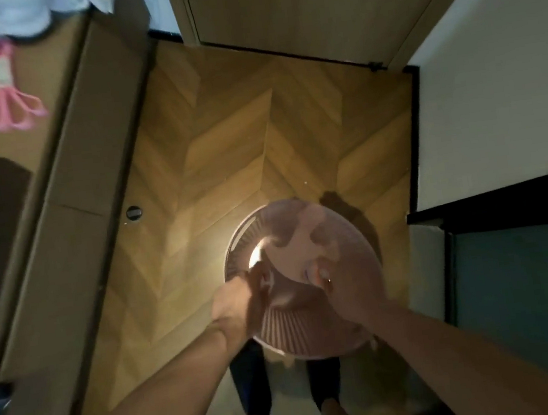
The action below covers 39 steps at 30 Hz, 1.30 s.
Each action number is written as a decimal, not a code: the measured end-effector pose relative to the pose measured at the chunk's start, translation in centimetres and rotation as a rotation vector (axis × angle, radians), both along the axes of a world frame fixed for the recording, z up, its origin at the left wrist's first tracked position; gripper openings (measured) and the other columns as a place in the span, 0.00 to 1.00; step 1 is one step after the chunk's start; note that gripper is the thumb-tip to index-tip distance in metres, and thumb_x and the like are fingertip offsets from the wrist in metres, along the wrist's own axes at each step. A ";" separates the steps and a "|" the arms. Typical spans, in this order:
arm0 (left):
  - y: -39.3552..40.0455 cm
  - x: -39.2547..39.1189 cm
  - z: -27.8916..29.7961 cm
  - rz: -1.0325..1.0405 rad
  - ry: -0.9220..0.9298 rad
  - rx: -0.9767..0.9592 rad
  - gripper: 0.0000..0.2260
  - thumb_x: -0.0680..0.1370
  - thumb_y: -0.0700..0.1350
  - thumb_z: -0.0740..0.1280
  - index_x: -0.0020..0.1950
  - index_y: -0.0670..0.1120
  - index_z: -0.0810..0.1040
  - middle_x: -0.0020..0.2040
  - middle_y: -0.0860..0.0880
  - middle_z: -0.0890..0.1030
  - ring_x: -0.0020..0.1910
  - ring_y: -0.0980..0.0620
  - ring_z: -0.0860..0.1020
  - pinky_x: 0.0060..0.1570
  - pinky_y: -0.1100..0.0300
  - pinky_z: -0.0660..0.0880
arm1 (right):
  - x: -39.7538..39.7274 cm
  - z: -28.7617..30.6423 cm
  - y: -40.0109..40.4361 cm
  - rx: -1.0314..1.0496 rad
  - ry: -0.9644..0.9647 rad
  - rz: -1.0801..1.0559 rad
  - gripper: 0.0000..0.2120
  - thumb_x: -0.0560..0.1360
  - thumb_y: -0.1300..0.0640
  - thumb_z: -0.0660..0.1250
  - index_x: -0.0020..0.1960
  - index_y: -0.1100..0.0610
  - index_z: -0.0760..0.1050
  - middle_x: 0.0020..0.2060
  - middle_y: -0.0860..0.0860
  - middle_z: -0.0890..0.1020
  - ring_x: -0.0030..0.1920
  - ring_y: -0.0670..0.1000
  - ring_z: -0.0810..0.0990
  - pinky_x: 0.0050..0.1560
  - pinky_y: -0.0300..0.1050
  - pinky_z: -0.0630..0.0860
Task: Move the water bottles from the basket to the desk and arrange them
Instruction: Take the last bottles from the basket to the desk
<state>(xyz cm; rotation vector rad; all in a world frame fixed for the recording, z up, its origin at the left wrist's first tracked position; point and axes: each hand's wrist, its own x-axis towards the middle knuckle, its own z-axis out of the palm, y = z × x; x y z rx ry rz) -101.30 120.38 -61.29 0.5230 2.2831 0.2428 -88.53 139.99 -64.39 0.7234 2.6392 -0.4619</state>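
Both hands (pixel 232 302) on pink basket (pixel 303 272)

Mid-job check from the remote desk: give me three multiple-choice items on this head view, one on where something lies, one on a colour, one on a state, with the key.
1. Where do the pink scissors lie?
A. On the desk at upper left
B. On the floor by the door
C. Inside the basket

2. What colour is the round basket?
A. Green
B. Pink
C. Black

3. How is the basket held?
A. By the left hand alone
B. Untouched on the floor
C. Left hand and right hand on opposite sides of its rim

Key:
1 A, the scissors rest on the tan desktop, far from the basket.
2 B, its ribbed wall and rim show pink.
3 C, each hand grips one side of the rim above the wood floor; the blur hides what is inside.
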 end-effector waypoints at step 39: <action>-58.6 61.2 60.4 1.459 1.112 -0.293 0.10 0.83 0.61 0.61 0.58 0.58 0.73 0.34 0.57 0.73 0.37 0.51 0.75 0.36 0.54 0.68 | 23.7 63.8 -67.1 -0.618 0.130 1.666 0.04 0.85 0.42 0.60 0.55 0.38 0.74 0.36 0.48 0.84 0.34 0.44 0.85 0.41 0.53 0.84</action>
